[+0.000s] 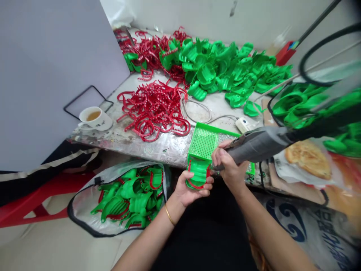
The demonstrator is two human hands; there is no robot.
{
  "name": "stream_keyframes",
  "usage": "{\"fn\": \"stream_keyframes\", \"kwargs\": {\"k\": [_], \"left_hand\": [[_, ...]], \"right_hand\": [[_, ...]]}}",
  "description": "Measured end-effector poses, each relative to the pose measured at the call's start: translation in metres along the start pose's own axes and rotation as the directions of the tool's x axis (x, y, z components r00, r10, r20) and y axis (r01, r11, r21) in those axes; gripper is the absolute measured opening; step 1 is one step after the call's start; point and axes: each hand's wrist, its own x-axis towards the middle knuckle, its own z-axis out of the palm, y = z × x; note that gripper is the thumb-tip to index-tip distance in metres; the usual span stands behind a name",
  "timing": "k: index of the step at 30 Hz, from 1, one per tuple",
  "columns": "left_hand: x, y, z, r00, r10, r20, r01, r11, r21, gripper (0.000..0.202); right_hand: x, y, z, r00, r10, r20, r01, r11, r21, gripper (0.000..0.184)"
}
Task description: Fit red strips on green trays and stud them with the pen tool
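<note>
Gripping a green plastic dental tray (199, 175) with a red rim in the left hand (191, 188), fingers curled close around it. Holding a grey-wrapped tool (254, 145) tight in the right hand (228, 163), fingers shut around it, with its tip right at the red rim, too hidden to tell if touching. Circling the left wrist, a gold bangle (169, 214). Just past both hands, a square green tray with many small holes (203, 141), sitting on the edge of a foil-covered table (158, 150). Left of the grip, a silver bag (84, 201) full of green and red trays (132, 197). Right of the grip, a flat bread (308, 160) on white paper, and more green trays (293, 105) up high. Past the grip on the table, a white plug (244, 125) with a cord, then a mug of tea (96, 118) off to the left. Farther on, a big heap of red rims (153, 111), and farthest, a big heap of green trays (222, 67) by the wall.
</note>
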Motion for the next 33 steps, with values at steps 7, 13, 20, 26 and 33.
{"fn": "stream_keyframes", "kwargs": {"k": [7,13,20,26,33], "left_hand": [[0.000,-0.001,0.000,1.000,0.017,0.021,-0.017,1.000,0.010,0.059],[0.000,-0.001,-0.001,1.000,0.019,0.002,-0.019,1.000,0.005,0.059],[0.001,0.000,-0.007,1.000,0.023,0.019,-0.023,0.999,0.026,0.061],[0.001,0.002,-0.009,1.000,0.002,0.013,-0.003,1.000,0.025,0.063],[0.004,0.002,-0.013,1.000,-0.005,0.029,0.004,1.000,0.023,0.063]], "right_hand": [[0.071,-0.017,-0.006,0.987,-0.128,-0.098,0.116,0.987,-0.115,0.016],[0.125,0.025,-0.015,0.971,-0.171,-0.169,0.127,0.961,-0.245,0.018],[0.135,0.058,-0.020,0.967,-0.152,-0.202,0.089,0.953,-0.291,0.019],[0.137,0.067,-0.023,0.962,-0.148,-0.230,0.071,0.947,-0.313,0.021],[0.135,0.068,-0.022,0.960,-0.148,-0.238,0.067,0.945,-0.320,0.021]]}}
